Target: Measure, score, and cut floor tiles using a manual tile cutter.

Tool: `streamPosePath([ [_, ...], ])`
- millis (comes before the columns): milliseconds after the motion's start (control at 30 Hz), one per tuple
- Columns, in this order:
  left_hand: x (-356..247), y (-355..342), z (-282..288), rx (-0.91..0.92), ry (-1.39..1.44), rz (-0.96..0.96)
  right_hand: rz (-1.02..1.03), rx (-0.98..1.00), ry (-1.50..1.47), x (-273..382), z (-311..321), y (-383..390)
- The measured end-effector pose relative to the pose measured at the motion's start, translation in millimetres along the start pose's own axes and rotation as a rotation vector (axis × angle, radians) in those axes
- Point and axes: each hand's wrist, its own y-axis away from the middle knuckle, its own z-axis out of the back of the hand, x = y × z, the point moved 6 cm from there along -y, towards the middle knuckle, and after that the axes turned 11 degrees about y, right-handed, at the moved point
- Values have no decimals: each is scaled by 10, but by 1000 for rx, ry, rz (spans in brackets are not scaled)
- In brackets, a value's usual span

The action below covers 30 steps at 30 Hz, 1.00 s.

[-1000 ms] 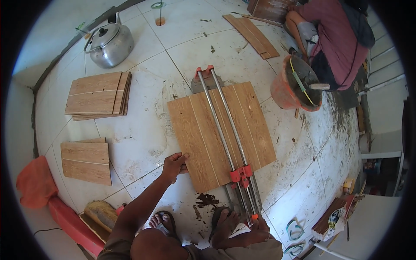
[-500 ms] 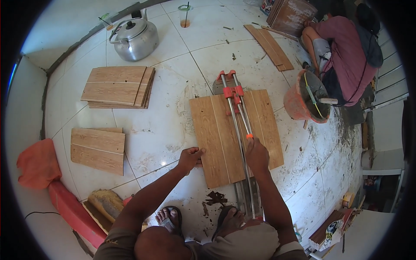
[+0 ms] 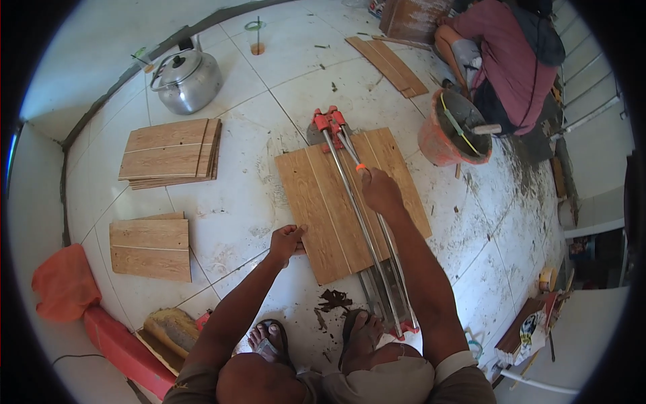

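Note:
A large tile with a wood-grain face lies on a manual tile cutter, beneath its two steel rails. My right hand is closed around the cutter's lever handle, over the far half of the tile. The red carriage sits at the far end of the rails. At the tile's left edge, my left hand grips with thumb and fingers. Part of the tile is covered by the rails and my right forearm.
Stacked wood-look tiles and smaller cut pieces lie at left, below a metal kettle. Ahead right stand a mortar bucket and tile strips. A crouching person works beyond the bucket. Dark debris lies near my feet.
My right hand has pushed the lever away from me, and the red carriage has slid to the far end of the rails. My left hand keeps its hold; the view has shifted slightly.

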Motion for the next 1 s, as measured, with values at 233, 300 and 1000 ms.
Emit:
streamPosePath([
  [233, -14, 43, 21, -41, 43, -17, -76, 121, 20, -843, -32, 1983],
  [300, 5, 41, -31, -30, 52, -25, -217, 224, -55, -1266, -124, 2763],
  [1000, -74, 125, 15, -18, 6, -9, -303, 135, -100, -1745, -778, 3411],
])
